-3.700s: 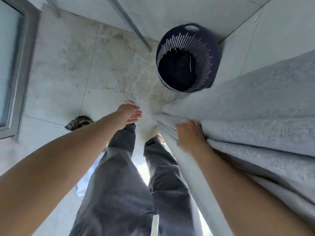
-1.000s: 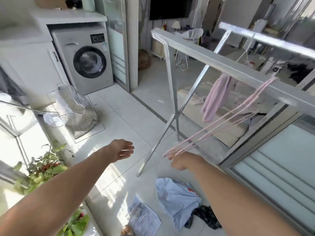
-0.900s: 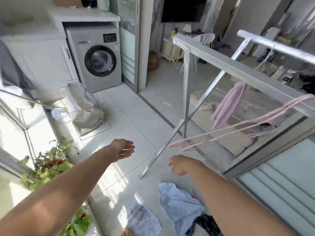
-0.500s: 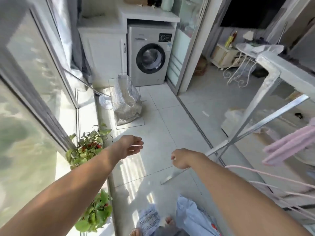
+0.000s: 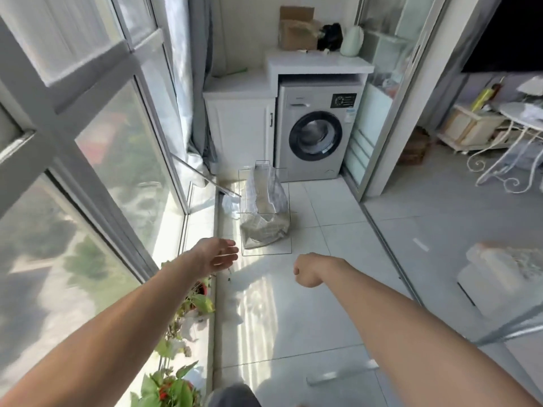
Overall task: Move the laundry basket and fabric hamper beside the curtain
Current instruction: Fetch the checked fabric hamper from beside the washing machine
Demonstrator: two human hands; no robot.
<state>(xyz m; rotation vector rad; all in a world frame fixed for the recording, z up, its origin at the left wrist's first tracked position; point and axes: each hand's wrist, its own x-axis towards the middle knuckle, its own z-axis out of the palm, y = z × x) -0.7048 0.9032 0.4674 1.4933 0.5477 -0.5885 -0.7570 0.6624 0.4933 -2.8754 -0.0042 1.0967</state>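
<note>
- The fabric hamper point(image 5: 266, 214), a thin wire frame with a slumped, translucent liner, stands on the floor point(image 5: 308, 304) far ahead, just in front of the washing machine point(image 5: 318, 136) and near the grey curtain point(image 5: 195, 92) hanging at far left.
- The laundry basket does not show in this view.
- The left hand point(image 5: 216, 255) is held out over the floor with its fingers spread loosely apart, holding nothing, short of the hamper and not touching it.
- The right hand point(image 5: 307, 270) is curled together into a loose fist, also holding nothing, well short of the hamper.
- The washing machine bears a dark panel with a dial and a small blue sticker; any writing on them is too small to read.
- On the white counter point(image 5: 317, 64) above the machine sit a cardboard box point(image 5: 296, 29), a black object and a pale green jug point(image 5: 352, 41).
- Potted plants point(image 5: 176, 348) with red bits line the window sill at near left.
</note>
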